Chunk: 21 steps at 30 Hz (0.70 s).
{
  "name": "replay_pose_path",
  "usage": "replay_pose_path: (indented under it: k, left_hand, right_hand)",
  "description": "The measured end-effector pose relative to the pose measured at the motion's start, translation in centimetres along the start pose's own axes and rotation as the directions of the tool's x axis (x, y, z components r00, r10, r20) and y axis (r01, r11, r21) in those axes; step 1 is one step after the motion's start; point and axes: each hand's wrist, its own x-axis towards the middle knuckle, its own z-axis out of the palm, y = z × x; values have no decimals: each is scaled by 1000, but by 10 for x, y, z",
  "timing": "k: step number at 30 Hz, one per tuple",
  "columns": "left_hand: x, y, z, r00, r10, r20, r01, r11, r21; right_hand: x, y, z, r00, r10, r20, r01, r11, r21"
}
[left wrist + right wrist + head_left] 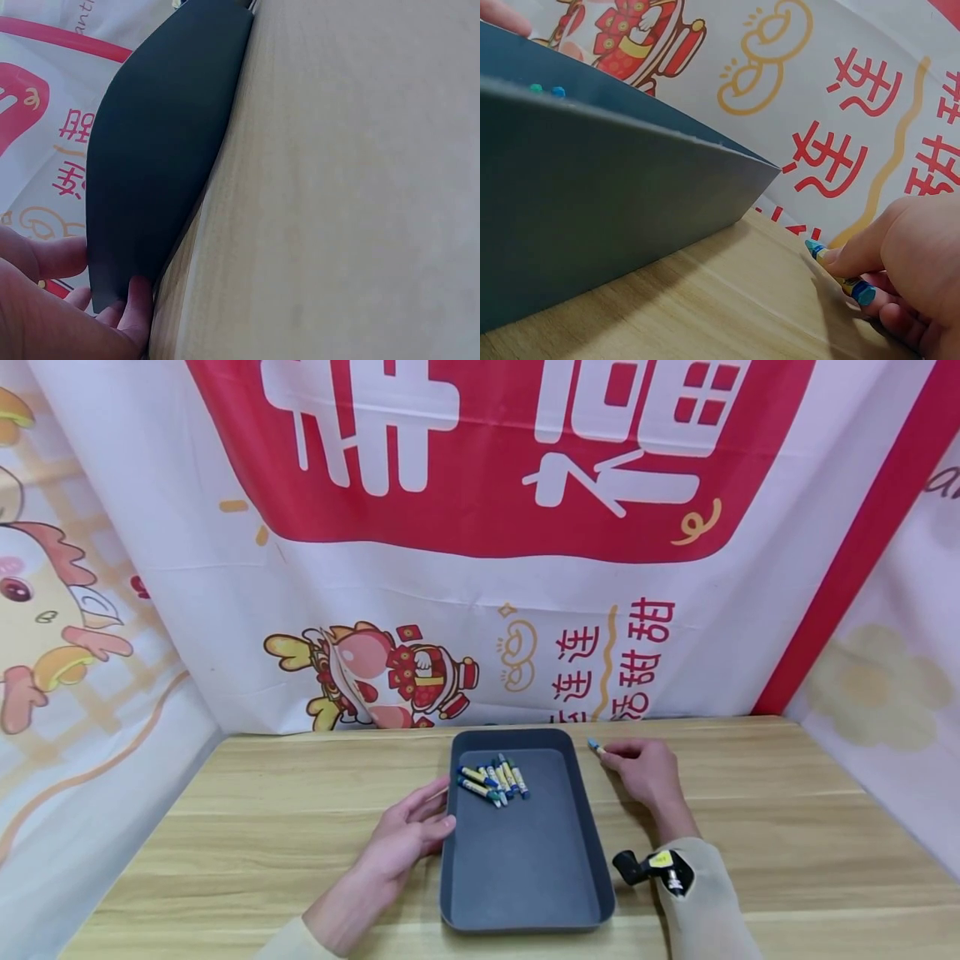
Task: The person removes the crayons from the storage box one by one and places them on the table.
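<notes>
My left hand [405, 831] holds the left side wall of a dark grey rectangular tray [525, 868]. Its thumb [60, 256] lies at the rim and its fingers [138, 304] rest against the outer wall. Inside the tray, toward the far left, several crayons [502, 777] with pale wrappers and blue or green ends lie in a loose pile. Beyond the tray's right side, my right hand [645, 768] pinches a single crayon [850, 286] between thumb and fingers, low over the table. That one has a yellow wrapper, blue bands and a light blue tip.
The tray stands on a light wood-grain table [262, 827]. A white cloth with red print [480, 610] hangs along the table's back edge, and printed cloths also hang at both sides. A small black device [652, 864] is strapped at the right wrist.
</notes>
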Motion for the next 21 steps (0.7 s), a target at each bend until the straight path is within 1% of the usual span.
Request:
replay_pose_path:
  k: [9,21]
  left_hand:
    - [-1,0,0,1000,-3,1,3,1000,-2]
    - [0,0,-1,1000,-7,2,7,1000,-5]
  right_hand:
    - [1,3,2,999,-48,-1,48,998,-32]
    - [0,2,1,1000,-13,8,13,998,-60]
